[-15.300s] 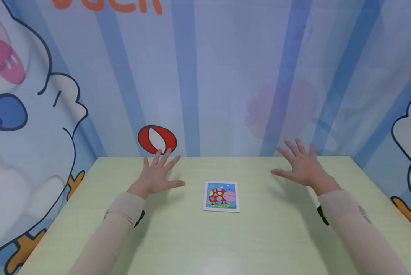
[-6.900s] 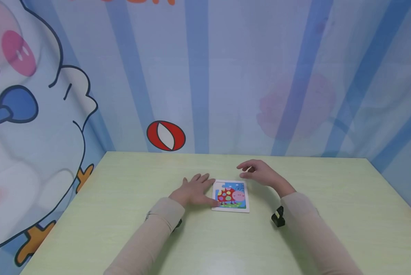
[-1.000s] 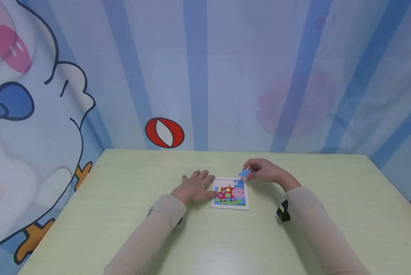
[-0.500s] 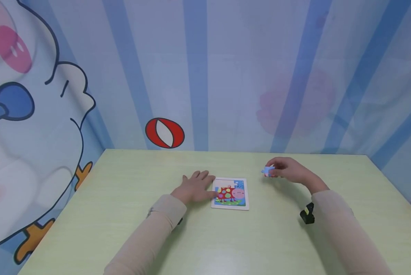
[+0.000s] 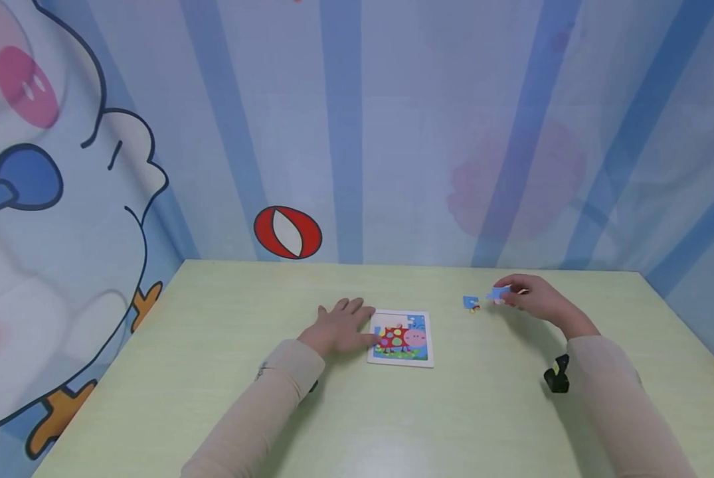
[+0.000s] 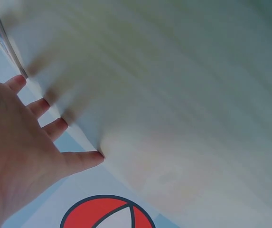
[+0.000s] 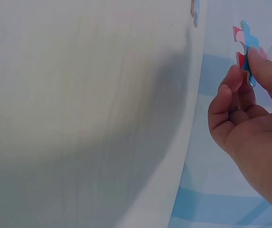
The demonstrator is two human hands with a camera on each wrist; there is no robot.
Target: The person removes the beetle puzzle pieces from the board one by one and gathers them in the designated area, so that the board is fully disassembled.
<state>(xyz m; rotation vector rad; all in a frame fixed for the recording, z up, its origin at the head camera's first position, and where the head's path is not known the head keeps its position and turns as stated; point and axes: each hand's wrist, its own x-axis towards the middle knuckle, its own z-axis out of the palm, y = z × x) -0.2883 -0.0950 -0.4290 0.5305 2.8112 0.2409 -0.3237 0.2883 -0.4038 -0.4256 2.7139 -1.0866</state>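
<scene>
A small framed jigsaw puzzle (image 5: pixel 419 352) with a ladybird picture lies flat on the table; pieces are out of its upper part, where pale backing shows. My left hand (image 5: pixel 339 328) rests at the frame's left side, fingers spread and thumb over the edge. In the left wrist view my left-hand fingers (image 6: pixel 55 128) are straight. Right of the puzzle, my right hand (image 5: pixel 536 302) pinches a blue jigsaw piece (image 5: pixel 500 293) with red and pink parts, held between thumb and fingers (image 7: pixel 231 78) in the right wrist view. A second loose jigsaw piece (image 5: pixel 469 302) lies on the table beside it.
The pale wooden table (image 5: pixel 357 418) ends at a blue striped cloth backdrop (image 5: pixel 392 133) printed with cartoon figures and a red ball (image 5: pixel 287 232). A black wrist camera (image 5: pixel 556 375) hangs under the right sleeve.
My right hand has carried a jigsaw piece from the puzzle's upper edge off to the right. A loose piece now shows on the table beside it. My left hand has stayed at the frame.
</scene>
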